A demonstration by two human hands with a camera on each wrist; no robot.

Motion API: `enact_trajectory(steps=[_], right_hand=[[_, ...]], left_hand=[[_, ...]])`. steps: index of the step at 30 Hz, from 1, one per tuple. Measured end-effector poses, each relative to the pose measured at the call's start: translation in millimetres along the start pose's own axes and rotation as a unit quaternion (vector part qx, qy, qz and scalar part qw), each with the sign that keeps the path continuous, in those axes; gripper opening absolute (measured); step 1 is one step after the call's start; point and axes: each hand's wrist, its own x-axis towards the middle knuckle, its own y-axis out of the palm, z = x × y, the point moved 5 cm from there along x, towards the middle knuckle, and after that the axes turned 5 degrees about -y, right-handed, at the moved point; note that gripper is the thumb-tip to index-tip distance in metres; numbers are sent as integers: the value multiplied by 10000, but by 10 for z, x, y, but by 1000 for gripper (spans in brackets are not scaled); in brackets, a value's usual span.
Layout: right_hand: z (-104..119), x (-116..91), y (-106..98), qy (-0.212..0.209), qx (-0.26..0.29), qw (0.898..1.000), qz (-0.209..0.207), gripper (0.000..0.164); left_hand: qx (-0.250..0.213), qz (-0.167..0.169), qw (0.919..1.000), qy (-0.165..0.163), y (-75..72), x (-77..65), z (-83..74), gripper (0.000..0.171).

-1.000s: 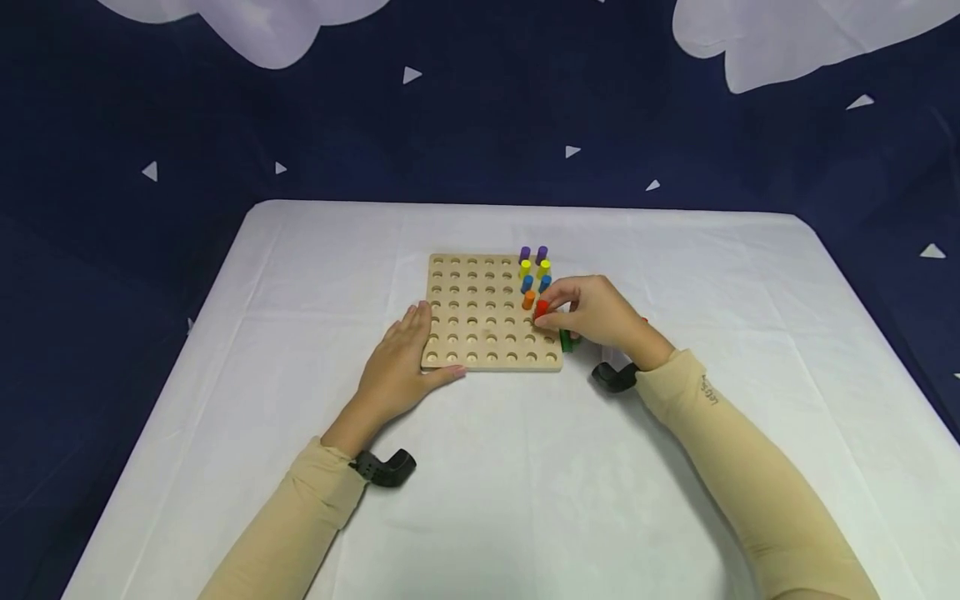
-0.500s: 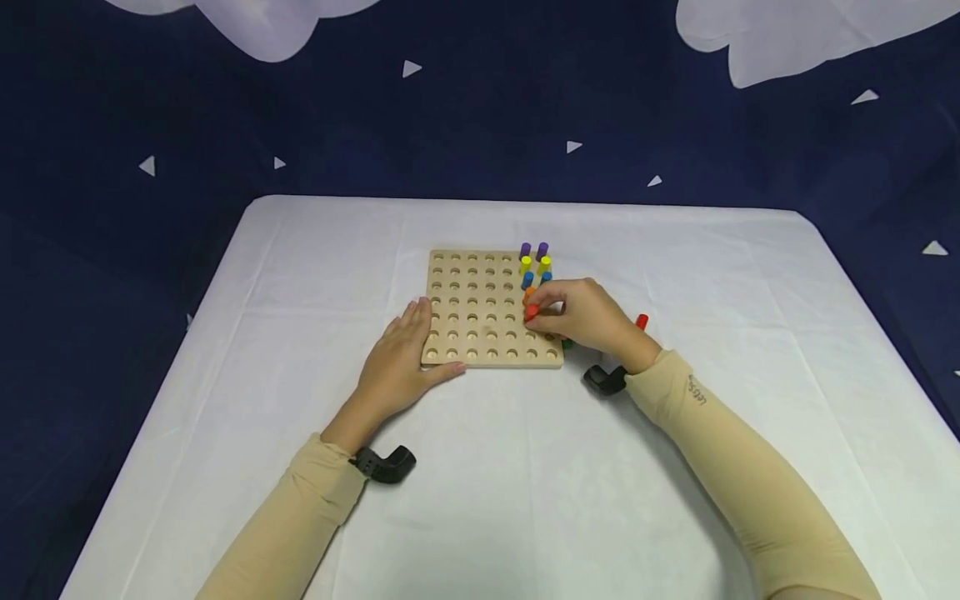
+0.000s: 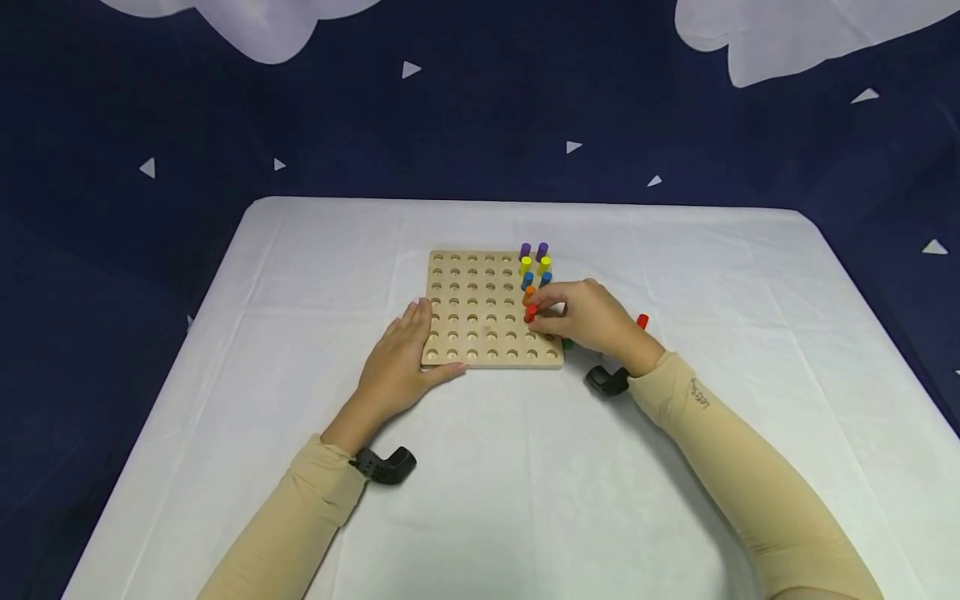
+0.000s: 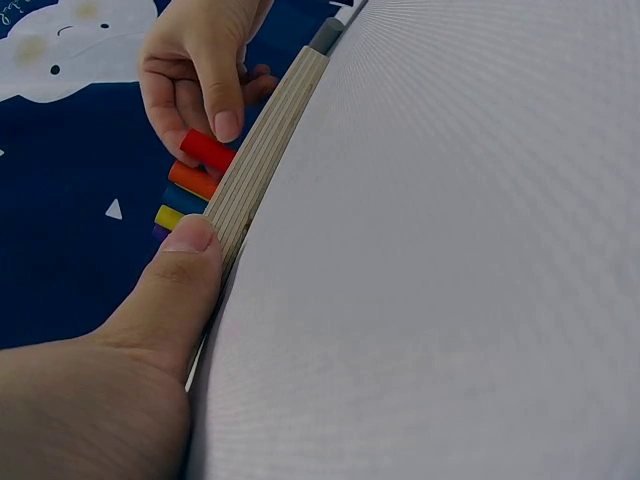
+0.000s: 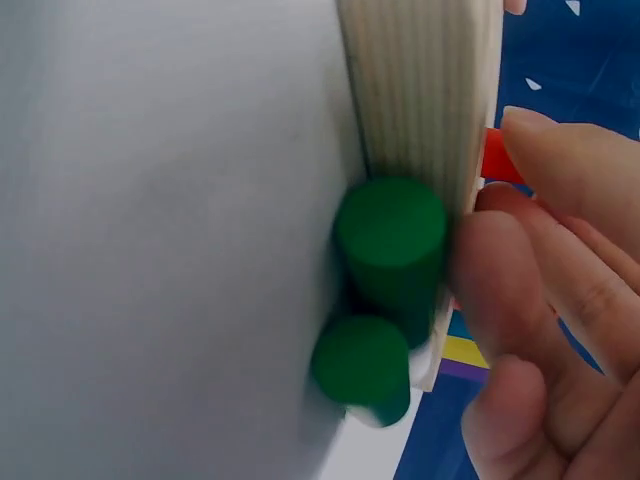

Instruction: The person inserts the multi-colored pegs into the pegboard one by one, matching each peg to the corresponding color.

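Observation:
A square wooden pegboard [image 3: 482,363] lies mid-table, with rows of round holes. My left hand [image 3: 397,358] rests along its left side, fingers straight, thumb [image 4: 190,240] on the near edge. With thumb and forefinger, my right hand [image 3: 596,312] pinches a red peg [image 3: 531,312], upright in the second column from the right. Directly behind it stands an orange peg [image 3: 529,294]. Farther back are pairs of blue pegs [image 3: 528,281], yellow pegs [image 3: 526,266] and purple pegs [image 3: 525,250]. The right hand hides part of the rightmost column.
Two green pegs [image 5: 390,235] lie against the board's right side, beneath the right hand. Another red peg [image 3: 642,320] shows beyond the right wrist. In the left wrist view, a grey peg [image 4: 327,35] lies past the board's end. A dark patterned cloth [image 3: 480,125] hangs behind the table.
The right hand has moved slightly left with the red peg, which now stands upright in front of the orange one. My left hand has stayed in place.

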Motion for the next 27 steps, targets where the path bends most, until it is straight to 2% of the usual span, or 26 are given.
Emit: enact_trajectory(steps=[7, 10, 14, 16, 20, 24, 27], right_hand=[[2, -89, -124, 93, 26, 9999, -54, 28], [-25, -149, -257, 39, -29, 9997, -236, 26], [-172, -283, -491, 209, -237, 9988, -367, 24], [-268, -373, -599, 228, -429, 9985, -252, 27], [-506, -572, -719, 115, -777, 9966, 249, 36], [-698, -722, -726, -62, -800, 9943, 702, 39], [-749, -755, -694, -315, -807, 9936, 731, 36]], left_hand=[[-17, 55, 10000, -48, 8, -7, 17, 115], [-19, 56, 10000, -64, 3, -16, 33, 115], [3, 14, 10000, -51, -18, -22, 50, 115], [-1, -9, 10000, -31, -29, -20, 59, 116], [-41, 9, 10000, -48, -43, -17, 79, 116], [-36, 10, 10000, -73, -58, -23, 92, 116], [-19, -12, 10000, -78, -73, -24, 95, 116]])
